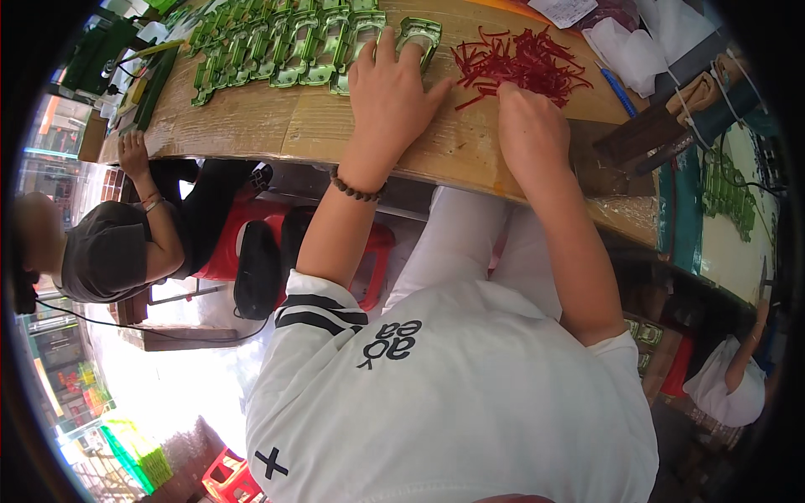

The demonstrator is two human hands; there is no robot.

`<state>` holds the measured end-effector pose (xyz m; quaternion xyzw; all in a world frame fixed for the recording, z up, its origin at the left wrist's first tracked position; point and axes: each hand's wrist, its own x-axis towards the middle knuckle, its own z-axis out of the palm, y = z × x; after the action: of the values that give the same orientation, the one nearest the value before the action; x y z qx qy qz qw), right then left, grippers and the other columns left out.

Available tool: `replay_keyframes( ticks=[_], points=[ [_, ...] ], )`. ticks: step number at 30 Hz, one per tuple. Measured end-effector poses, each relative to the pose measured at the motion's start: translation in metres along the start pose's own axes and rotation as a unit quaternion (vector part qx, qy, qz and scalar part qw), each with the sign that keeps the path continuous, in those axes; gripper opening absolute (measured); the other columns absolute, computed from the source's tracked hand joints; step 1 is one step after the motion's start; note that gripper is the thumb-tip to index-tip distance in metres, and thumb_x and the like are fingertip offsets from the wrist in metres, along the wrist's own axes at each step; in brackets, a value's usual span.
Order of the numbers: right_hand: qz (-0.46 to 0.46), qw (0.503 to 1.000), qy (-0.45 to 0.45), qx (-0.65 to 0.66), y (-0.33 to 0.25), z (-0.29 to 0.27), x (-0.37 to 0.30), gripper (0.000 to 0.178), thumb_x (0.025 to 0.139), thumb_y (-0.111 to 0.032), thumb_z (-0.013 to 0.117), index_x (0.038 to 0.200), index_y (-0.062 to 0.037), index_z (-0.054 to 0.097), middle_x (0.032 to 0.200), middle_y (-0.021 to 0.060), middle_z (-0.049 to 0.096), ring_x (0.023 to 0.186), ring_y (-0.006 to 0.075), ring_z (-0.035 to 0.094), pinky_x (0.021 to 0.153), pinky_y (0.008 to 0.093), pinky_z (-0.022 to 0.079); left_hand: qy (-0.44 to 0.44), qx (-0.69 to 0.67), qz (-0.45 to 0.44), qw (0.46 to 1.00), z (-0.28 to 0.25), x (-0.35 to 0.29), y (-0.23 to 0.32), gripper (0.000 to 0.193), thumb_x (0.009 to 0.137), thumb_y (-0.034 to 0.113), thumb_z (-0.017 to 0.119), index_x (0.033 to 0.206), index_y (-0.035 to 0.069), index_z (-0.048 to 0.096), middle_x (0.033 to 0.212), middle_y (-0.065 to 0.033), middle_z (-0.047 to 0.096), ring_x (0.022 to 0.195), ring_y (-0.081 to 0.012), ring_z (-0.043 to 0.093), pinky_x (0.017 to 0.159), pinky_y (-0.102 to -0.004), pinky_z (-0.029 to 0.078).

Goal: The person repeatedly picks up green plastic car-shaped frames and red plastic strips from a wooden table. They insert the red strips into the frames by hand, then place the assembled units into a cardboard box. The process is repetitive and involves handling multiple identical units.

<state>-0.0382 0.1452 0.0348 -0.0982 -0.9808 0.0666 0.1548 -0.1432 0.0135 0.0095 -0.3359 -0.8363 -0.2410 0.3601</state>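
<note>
Green see-through plastic frames [310,50] lie in close rows on the wooden table. My left hand [387,88] rests over the right end of these rows. Its fingers are stretched out and touch the frames, with the thumb spread toward the right. One more green frame [422,33] sits at those fingertips, partly covered by them. To the right is a loose pile of thin red strips [532,63]. At the pile's near edge, my right hand [534,130] is closed with its fingers curled under. What it pinches is hidden behind the knuckles.
A blue pen [618,90] lies right of the pile, near crumpled white plastic [625,50]. Dark bars tied with cord [662,126] jut over the table's right side. At the left, another person's hand [134,155] rests on the table edge, near a dark green machine [92,50].
</note>
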Motion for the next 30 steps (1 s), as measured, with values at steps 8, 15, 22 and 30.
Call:
replay_keyframes(
  ticks=[8, 15, 22, 30],
  points=[
    [-0.032, 0.999, 0.012, 0.025, 0.008, 0.0, -0.008, 0.007, 0.074, 0.001, 0.05, 0.078, 0.0019, 0.055, 0.078, 0.0195, 0.06, 0.079, 0.0366, 0.06, 0.068, 0.0435, 0.049, -0.02, -0.021, 0.031, 0.999, 0.0, -0.01, -0.008, 0.024, 0.072, 0.026, 0.069, 0.075, 0.003, 0.063, 0.117, -0.0215, 0.054, 0.1, -0.0353, 0.054, 0.082, -0.0405, 0.043],
    [-0.118, 0.989, 0.082, 0.015, 0.005, -0.004, -0.009, 0.006, 0.071, 0.0, 0.051, 0.075, 0.001, 0.055, 0.073, 0.0174, 0.059, 0.074, 0.0341, 0.059, 0.063, 0.0421, 0.049, 0.084, -0.224, -0.08, 0.968, -0.044, -0.02, -0.002, 0.029, 0.07, 0.018, 0.073, 0.065, -0.002, 0.053, 0.115, -0.0259, 0.053, 0.079, -0.0306, 0.06, 0.064, -0.0329, 0.047],
    [-0.142, 0.989, 0.027, -0.018, 0.004, -0.006, -0.007, 0.003, 0.067, -0.002, 0.053, 0.068, -0.0011, 0.056, 0.069, 0.0134, 0.058, 0.076, 0.0301, 0.057, 0.064, 0.0394, 0.048, 0.082, -0.259, -0.115, 0.956, -0.069, -0.05, 0.003, 0.03, 0.07, 0.013, 0.074, 0.062, -0.004, 0.051, 0.116, -0.0271, 0.052, 0.082, -0.0261, 0.059, 0.069, -0.0281, 0.045],
    [-0.163, 0.985, -0.007, -0.05, 0.007, -0.011, -0.003, 0.02, 0.074, -0.005, 0.057, 0.093, -0.0076, 0.065, 0.074, 0.0101, 0.06, 0.074, 0.0256, 0.056, 0.064, 0.0363, 0.046, 0.1, -0.325, -0.157, 0.927, -0.072, -0.068, 0.007, 0.028, 0.069, 0.011, 0.074, 0.062, -0.004, 0.051, 0.117, -0.026, 0.052, 0.087, -0.0242, 0.059, 0.075, -0.028, 0.045]
  ],
)
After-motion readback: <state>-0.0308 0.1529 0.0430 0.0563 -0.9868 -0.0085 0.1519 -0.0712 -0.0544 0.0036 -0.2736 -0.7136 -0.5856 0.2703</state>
